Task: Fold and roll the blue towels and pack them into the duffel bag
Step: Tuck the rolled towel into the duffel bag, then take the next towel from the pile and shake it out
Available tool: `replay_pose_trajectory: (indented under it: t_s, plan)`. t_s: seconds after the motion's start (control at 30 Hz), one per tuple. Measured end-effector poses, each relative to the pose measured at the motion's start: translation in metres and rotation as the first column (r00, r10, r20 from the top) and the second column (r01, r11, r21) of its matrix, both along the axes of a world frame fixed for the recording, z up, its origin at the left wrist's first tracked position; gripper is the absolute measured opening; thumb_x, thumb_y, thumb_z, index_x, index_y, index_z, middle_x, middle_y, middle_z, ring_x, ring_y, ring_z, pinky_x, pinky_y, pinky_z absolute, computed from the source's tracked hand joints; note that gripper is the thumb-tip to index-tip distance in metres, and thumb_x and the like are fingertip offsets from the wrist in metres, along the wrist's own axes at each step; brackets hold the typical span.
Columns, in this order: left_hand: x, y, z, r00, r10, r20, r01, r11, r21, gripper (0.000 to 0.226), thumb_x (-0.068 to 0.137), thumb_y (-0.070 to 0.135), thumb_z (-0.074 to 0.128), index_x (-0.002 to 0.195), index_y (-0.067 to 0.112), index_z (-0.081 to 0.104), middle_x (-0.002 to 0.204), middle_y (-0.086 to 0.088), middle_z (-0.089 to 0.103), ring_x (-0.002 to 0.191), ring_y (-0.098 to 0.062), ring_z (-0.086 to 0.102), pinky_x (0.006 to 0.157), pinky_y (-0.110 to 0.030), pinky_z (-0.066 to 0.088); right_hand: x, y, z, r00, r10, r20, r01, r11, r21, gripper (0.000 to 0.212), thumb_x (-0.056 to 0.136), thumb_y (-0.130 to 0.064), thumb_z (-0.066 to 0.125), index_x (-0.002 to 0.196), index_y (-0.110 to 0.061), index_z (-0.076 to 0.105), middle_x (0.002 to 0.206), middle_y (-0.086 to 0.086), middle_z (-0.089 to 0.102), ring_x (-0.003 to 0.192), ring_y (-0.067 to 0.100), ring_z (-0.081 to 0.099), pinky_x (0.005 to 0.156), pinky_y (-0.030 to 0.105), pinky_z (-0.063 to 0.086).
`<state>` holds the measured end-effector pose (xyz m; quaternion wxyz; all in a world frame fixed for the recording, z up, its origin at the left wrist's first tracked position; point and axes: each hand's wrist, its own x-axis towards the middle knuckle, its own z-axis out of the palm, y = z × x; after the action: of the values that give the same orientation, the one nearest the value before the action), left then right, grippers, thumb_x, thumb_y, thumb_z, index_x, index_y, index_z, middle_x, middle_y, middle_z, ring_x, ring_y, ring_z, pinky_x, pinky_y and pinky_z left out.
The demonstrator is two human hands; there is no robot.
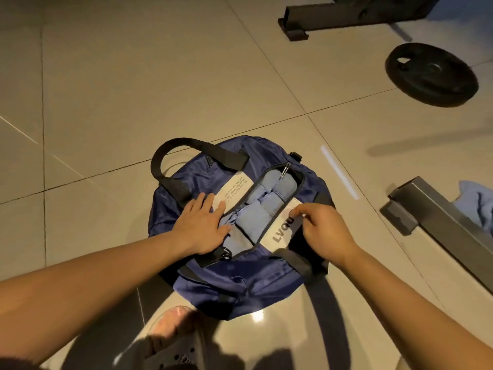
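A navy duffel bag (240,279) with black handles lies on the tiled floor, its top zip open. Several rolled light-blue towels (262,202) sit packed side by side inside the opening. My left hand (204,222) rests flat with spread fingers on the bag's left side, its fingertips at the white label beside the opening. My right hand (324,231) has its fingers curled and pinches the bag's right edge at the white "LVGU" panel. Another blue towel (476,206) lies loose at the far right behind a metal bar.
A black weight plate (432,74) lies on the floor at the upper right. A black bench foot (333,16) crosses the top and a grey metal frame bar (437,222) runs along the right. My sandalled foot (173,329) stands just below the bag.
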<state>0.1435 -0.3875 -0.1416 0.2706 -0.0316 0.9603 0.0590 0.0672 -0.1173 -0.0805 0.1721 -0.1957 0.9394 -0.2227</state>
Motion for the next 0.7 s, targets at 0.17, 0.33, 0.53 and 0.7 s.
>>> replay_pose_trajectory:
  t_s: [0.17, 0.33, 0.53, 0.7]
  plan:
    - [-0.007, 0.009, -0.006, 1.0, 0.013, 0.019, -0.012, 0.996, -0.089, 0.081, 0.1, 0.068, 0.02, 0.163, 0.021, -0.004, 0.169, -0.013, -0.012, 0.155, -0.032, -0.015, 0.126, -0.05, -0.002, -0.016, 0.076, 0.02, 0.965, -0.249, -0.085, 0.243, 0.967, -0.076, 0.033, 0.088, 0.002, 0.048, 0.1, -0.014, 0.074, 0.103, 0.003, 0.074, 0.093, 0.026, 0.066, 0.084, 0.04, 0.056]
    - [-0.027, 0.01, 0.034, 0.99, -0.099, 0.102, 0.12, 0.968, -0.221, 0.076, 0.096, 0.068, 0.037, 0.152, 0.018, 0.033, 0.156, -0.019, 0.032, 0.144, -0.037, 0.03, 0.115, -0.049, 0.031, -0.022, 0.116, 0.028, 0.96, -0.277, -0.022, 0.278, 0.96, 0.029, 0.033, 0.091, -0.004, 0.047, 0.105, -0.017, 0.074, 0.109, 0.001, 0.073, 0.095, 0.021, 0.066, 0.085, 0.031, 0.052]
    - [-0.082, 0.056, 0.115, 0.97, -0.241, -0.016, 0.232, 0.95, -0.208, 0.037, 0.095, 0.053, 0.051, 0.09, 0.017, 0.06, 0.087, -0.003, 0.062, 0.083, -0.023, 0.06, 0.07, -0.035, 0.05, -0.033, 0.144, 0.043, 0.953, -0.298, 0.056, 0.295, 0.953, 0.065, 0.032, 0.091, -0.005, 0.047, 0.107, -0.017, 0.072, 0.112, 0.002, 0.071, 0.102, 0.024, 0.065, 0.091, 0.036, 0.052]
    - [-0.143, 0.123, 0.145, 0.918, -0.387, -0.092, 0.37, 0.915, -0.162, 0.029, 0.094, 0.041, 0.051, 0.092, 0.014, 0.06, 0.094, -0.007, 0.067, 0.082, -0.025, 0.06, 0.071, -0.037, 0.055, -0.058, 0.178, 0.06, 0.939, -0.344, 0.012, 0.343, 0.937, 0.069, 0.023, 0.09, -0.008, 0.049, 0.092, -0.016, 0.071, 0.086, -0.001, 0.065, 0.081, 0.025, 0.059, 0.067, 0.029, 0.039]
